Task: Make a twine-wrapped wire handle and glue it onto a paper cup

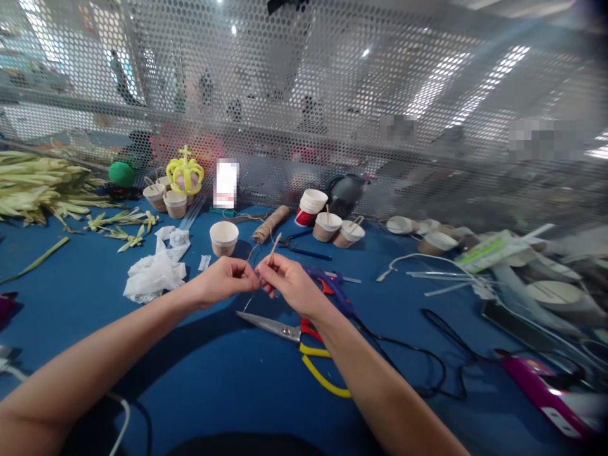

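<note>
Plainly, a thin stick [274, 248] juts up from the right hand [285, 280], grip closed; the left hand [230, 276] pinches alongside.

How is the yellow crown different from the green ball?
The crown is yellow; the ball is green. The crown has open loops with gaps, while the ball looks solid and round. The crown has a cross on top; the ball has none. Both are toward the back of the blue table.
</note>
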A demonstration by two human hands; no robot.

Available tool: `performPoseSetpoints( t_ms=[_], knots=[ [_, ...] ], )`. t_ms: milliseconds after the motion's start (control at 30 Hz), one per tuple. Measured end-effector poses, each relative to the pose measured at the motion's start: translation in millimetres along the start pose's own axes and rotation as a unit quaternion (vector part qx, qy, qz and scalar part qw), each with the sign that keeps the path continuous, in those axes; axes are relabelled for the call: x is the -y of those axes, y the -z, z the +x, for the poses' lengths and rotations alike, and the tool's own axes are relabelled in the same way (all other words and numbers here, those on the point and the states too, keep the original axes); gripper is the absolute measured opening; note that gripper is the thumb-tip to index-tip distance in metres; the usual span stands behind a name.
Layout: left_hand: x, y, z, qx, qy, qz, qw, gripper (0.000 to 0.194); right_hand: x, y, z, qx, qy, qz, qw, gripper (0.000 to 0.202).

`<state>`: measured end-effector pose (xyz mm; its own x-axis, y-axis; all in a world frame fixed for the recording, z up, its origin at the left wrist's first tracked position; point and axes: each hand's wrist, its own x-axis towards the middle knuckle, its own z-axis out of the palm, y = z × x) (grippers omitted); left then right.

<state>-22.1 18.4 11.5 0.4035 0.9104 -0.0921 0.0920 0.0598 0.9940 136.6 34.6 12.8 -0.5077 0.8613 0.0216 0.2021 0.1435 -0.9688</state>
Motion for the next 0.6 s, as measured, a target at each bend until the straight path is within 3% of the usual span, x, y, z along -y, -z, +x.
performPoseSetpoints(
  t_ms=[367, 600],
  knots=[
    [6.6, -0.9, 0.8, 0.005, -0.035, 0.025, 0.999, 0.012, 0.3, -2.2, 0.2, -0.074, 0.014, -0.14, 0.987, 0.029],
    [4.9, -1.4, 0.7, 0.002, -0.032, 0.024, 0.999, 0.013, 0.8, -3.9, -0.2, -0.083, 0.005, -0.129, 0.988, 0.03]
  ],
)
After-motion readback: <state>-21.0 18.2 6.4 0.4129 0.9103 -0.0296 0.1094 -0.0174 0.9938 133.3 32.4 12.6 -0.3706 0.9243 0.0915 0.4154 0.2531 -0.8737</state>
